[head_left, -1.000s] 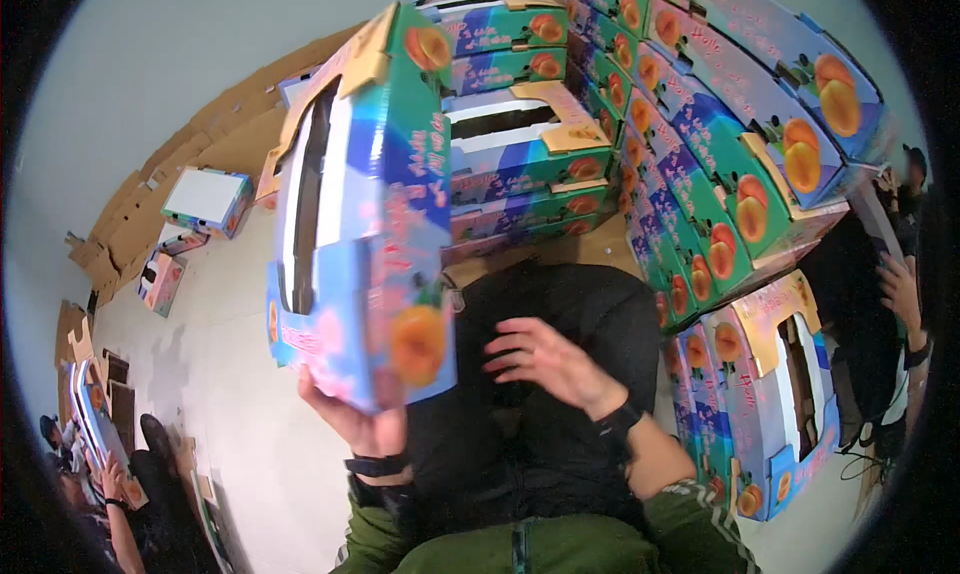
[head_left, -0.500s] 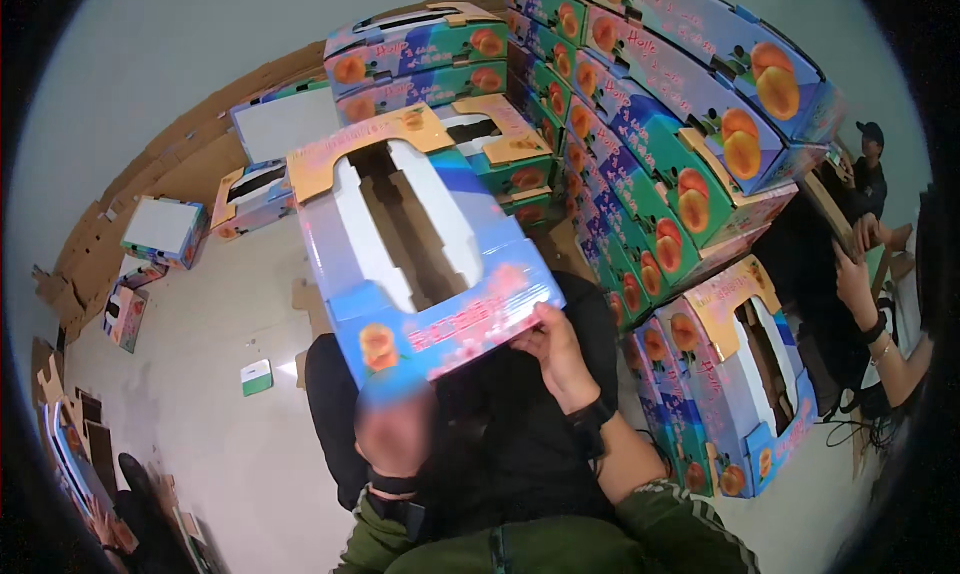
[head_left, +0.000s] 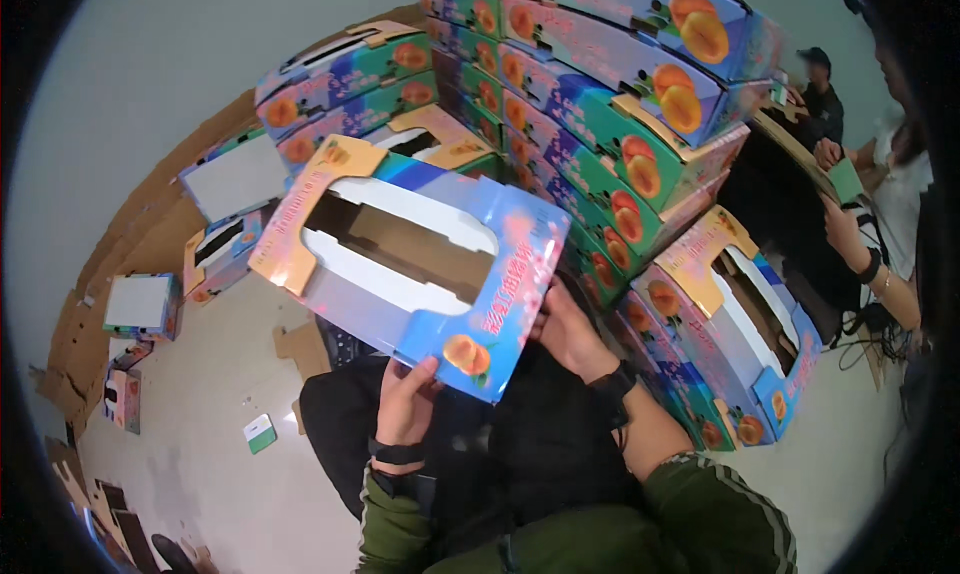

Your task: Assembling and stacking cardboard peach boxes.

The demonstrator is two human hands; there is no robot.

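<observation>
Over my lap I hold a fruit carton (head_left: 375,274), tilted, with a long cut-out in its top. It is blue and pink, with an orange end panel, pictured peaches and white inner flaps; brown cardboard shows inside. My left hand (head_left: 407,404) grips its near lower edge, thumb on top and fingers hidden underneath. At the right-hand end, my right hand (head_left: 572,336) is curled against the carton's edge, its fingertips partly behind it.
Tall stacks of similar cartons (head_left: 600,124) rise ahead and to the right, with another stack (head_left: 690,334) beside my right arm. White-topped cartons (head_left: 140,304) stand at the left. A small green-and-white card (head_left: 259,433) lies on the floor. People (head_left: 900,194) work at the far right.
The carton has turned so its lettered end now faces right. My left hand, blurred before, now shows at the near edge. The whole view has shifted, with the stacks moving left.
</observation>
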